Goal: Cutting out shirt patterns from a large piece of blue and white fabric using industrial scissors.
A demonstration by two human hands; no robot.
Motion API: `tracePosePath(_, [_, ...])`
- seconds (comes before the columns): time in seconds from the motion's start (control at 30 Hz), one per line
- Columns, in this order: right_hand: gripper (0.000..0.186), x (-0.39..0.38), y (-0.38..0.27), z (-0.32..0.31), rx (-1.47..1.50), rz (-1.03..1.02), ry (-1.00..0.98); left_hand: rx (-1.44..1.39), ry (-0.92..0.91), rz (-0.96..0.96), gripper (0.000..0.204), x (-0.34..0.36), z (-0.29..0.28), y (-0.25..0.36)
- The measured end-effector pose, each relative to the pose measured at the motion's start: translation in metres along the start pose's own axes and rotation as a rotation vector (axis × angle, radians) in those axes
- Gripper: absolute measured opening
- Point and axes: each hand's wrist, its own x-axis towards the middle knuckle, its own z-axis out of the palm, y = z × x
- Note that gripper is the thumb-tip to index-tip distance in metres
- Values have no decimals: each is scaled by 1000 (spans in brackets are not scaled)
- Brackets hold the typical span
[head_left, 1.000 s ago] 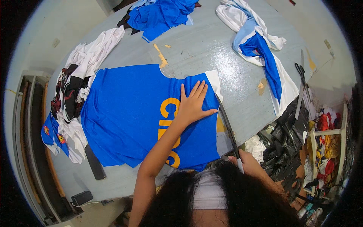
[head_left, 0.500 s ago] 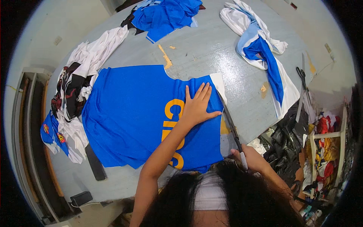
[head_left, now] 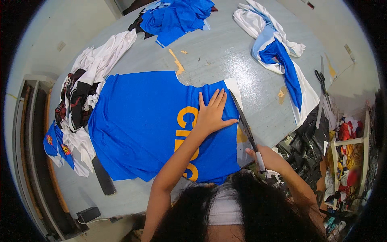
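A blue fabric panel (head_left: 141,109) with large yellow lettering lies spread on the grey table. My left hand (head_left: 213,114) presses flat on it near its right edge, fingers spread. Long dark scissors (head_left: 246,126) are gripped at the handle by my right hand (head_left: 266,158). Their blades run along the panel's right edge, with the tips at a strip of white fabric (head_left: 235,89) in the upper right corner. Whether the blades are fully closed is hard to make out. Dark hair hangs over the table's near edge and hides part of the panel's lower side.
White and dark garments (head_left: 76,92) are heaped at the left beside a black bar (head_left: 103,176). A blue cloth pile (head_left: 177,18) lies at the far side. White-and-blue fabric (head_left: 278,60) and another pair of scissors (head_left: 321,80) are at the right, near black plastic (head_left: 304,141).
The scissors' blades have shifted slightly forward and up along the white strip, and more of their tips shows. My left hand stays flat on the panel.
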Motion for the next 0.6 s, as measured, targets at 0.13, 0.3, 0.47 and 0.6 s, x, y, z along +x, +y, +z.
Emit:
tracePosePath(0.13, [62, 4, 3, -4, -37, 15, -31, -5, -1, -1, 95, -1, 0, 0])
tracePosePath(0.3, [58, 21, -13, -19, 110, 17, -179, 2, 0, 5, 94, -2, 0, 0])
tracePosePath(0.47, [57, 29, 4, -10, -14, -63, -34, -7, 3, -2, 94, -1, 0, 2])
tracePosePath(0.6, [58, 28, -19, -27, 81, 11, -149, 2, 11, 4, 94, 0, 1, -2])
